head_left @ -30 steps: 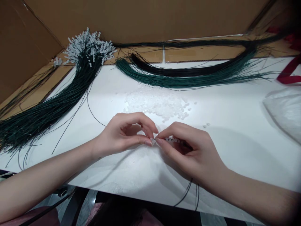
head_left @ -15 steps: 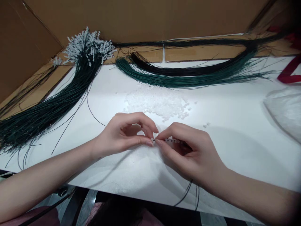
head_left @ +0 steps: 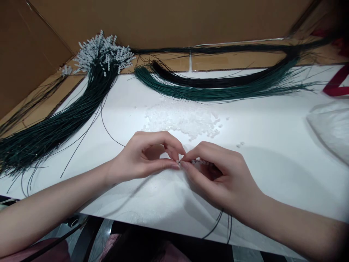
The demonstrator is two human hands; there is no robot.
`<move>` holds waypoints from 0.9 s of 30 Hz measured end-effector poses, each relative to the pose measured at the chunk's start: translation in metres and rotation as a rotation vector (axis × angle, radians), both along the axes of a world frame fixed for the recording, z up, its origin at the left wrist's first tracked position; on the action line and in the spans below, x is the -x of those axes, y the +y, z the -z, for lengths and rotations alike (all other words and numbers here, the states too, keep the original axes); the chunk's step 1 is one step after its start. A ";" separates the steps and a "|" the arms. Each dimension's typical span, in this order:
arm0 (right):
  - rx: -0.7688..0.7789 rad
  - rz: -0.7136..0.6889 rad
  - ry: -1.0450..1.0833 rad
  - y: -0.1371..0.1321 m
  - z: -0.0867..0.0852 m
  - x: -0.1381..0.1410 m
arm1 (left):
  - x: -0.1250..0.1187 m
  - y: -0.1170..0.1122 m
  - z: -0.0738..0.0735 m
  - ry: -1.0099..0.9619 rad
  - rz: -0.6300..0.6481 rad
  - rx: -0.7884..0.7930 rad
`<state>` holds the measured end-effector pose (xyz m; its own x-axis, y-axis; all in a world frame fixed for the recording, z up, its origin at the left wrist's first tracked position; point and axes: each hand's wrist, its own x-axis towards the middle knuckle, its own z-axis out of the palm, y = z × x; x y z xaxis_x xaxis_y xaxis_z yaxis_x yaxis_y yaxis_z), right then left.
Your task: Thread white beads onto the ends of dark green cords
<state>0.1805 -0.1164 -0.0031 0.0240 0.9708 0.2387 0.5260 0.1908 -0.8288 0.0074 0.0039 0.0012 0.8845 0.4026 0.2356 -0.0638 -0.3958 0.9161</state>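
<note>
My left hand (head_left: 151,154) pinches a small white bead (head_left: 178,162) between thumb and fingertips, right up against the fingertips of the other hand. In a closed grip, my right hand (head_left: 220,169) holds a dark cord strung with white beads (head_left: 200,162); the beads run back into the palm, where they are partly hidden. Thin dark cord ends (head_left: 229,225) hang below that hand over the table's front edge. Just beyond both hands lies a loose pile of white beads (head_left: 182,116).
Far left, a thick bundle of dark green cords (head_left: 89,98) ends in white beaded tips (head_left: 102,52). Loose green and black cords (head_left: 218,89) lie along the back by a cardboard wall (head_left: 163,22). A clear plastic bag (head_left: 332,125) and red ribbon (head_left: 336,82) sit at right.
My left fingertips have shifted very slightly right, closer to the right ones. Otherwise both hands keep the same pinch.
</note>
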 end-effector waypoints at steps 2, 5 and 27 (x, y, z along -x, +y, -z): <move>0.000 -0.008 0.004 0.000 0.001 0.000 | 0.000 0.000 0.001 0.002 0.000 -0.004; 0.004 -0.017 0.006 0.001 0.002 0.001 | -0.001 0.000 0.001 -0.001 0.002 -0.021; 0.058 -0.067 0.046 -0.003 0.003 -0.001 | 0.001 -0.007 0.010 -0.016 -0.007 0.017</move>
